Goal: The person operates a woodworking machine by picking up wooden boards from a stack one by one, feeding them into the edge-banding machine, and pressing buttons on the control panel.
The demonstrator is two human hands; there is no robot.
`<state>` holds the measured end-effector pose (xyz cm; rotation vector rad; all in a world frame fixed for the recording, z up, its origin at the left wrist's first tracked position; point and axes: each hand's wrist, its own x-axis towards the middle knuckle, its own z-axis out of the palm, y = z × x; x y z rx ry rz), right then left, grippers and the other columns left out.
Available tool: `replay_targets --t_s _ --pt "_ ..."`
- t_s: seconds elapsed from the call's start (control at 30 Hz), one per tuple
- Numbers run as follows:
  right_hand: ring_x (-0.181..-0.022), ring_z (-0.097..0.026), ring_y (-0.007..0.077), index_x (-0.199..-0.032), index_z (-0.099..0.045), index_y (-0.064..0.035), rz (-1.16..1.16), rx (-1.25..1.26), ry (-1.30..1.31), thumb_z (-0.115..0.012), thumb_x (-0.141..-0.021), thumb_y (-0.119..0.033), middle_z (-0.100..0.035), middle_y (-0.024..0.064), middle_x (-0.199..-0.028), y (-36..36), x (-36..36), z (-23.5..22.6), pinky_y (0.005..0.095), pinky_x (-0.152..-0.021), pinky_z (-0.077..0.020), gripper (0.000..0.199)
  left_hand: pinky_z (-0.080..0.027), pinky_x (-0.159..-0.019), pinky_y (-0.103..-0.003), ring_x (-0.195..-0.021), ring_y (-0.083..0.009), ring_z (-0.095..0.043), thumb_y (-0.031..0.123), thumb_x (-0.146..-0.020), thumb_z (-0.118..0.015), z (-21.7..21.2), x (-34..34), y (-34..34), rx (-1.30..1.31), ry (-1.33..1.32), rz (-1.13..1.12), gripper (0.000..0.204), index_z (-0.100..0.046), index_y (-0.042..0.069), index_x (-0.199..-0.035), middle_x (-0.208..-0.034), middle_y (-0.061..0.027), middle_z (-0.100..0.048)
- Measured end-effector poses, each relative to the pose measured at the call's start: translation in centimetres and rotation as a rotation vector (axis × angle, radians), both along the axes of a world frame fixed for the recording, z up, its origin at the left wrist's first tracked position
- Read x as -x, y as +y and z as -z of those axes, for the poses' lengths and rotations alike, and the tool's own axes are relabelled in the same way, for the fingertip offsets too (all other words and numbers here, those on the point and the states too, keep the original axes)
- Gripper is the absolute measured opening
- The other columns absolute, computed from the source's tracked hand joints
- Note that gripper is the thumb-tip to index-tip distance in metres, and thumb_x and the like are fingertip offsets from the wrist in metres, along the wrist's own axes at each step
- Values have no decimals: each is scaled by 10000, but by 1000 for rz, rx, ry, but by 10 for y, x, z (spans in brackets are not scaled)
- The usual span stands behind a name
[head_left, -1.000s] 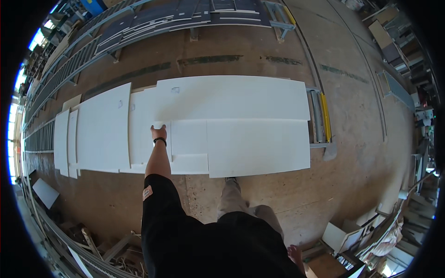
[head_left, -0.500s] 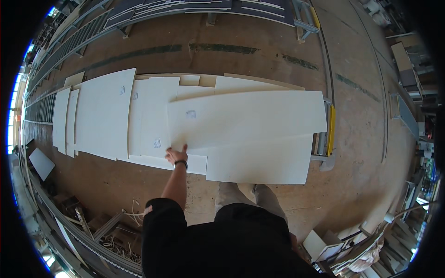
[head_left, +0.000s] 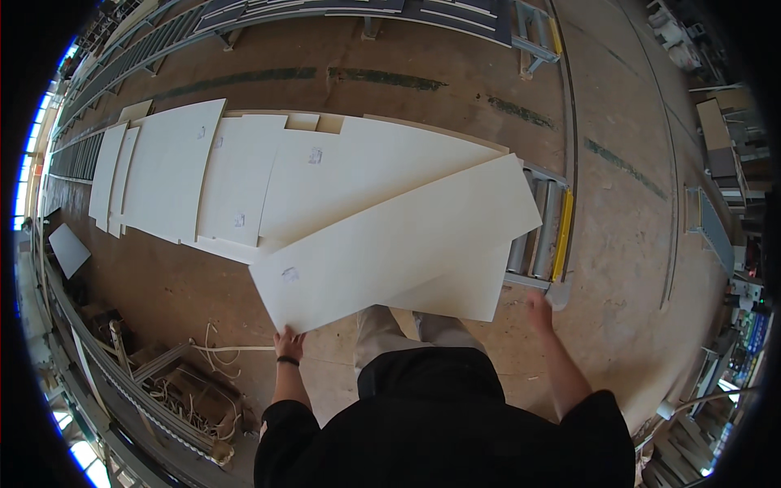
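Observation:
A long white panel lies askew on top of a stack of white boards, its near left corner sticking out past the stack toward me. My left hand grips that corner, the fingertips at its edge. A small printed label sits on the panel near this end. Beneath it, another white panel shows at the near right. Off to the right, my right hand hangs in the air apart from the panels, near the end of the roller conveyor. It is smeared and its fingers are not distinct.
The stack of white boards rests on a roller conveyor with a yellow end guard. Dark panels lie on another conveyor at the back. A metal frame with loose cords stands at lower left; a white board leans farther left.
The top panel has swung, its left end coming toward me with my left hand now at its corner. My right hand has come into view at the right.

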<state>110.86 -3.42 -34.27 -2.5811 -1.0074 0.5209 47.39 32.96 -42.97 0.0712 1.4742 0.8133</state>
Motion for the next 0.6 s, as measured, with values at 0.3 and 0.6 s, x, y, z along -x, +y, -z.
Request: replay_targets --t_s 0.3,0.6 --pt "-1030 -595 370 -1294 -474 -1 -170 -1 -303 -507 -911 -252 -592 233 -1193 227 -116 95 409 -912 -474 460 -530 -850 -535 -1026 -357 -525 148 -951 -569 -99 92 -206 22 205 -305 431 -323 180 -1304 -1230 -163 -447" --pt "-985 -626 339 -1251 -526 -17 -87 -361 186 -423 -957 -370 -629 190 -1135 245 -55 149 412 -832 -510 471 -542 -777 -387 -912 -294 -594 93 -901 -624 -128 121 -378 -79 206 -760 441 -386 80 -1272 -1100 -139 -548"
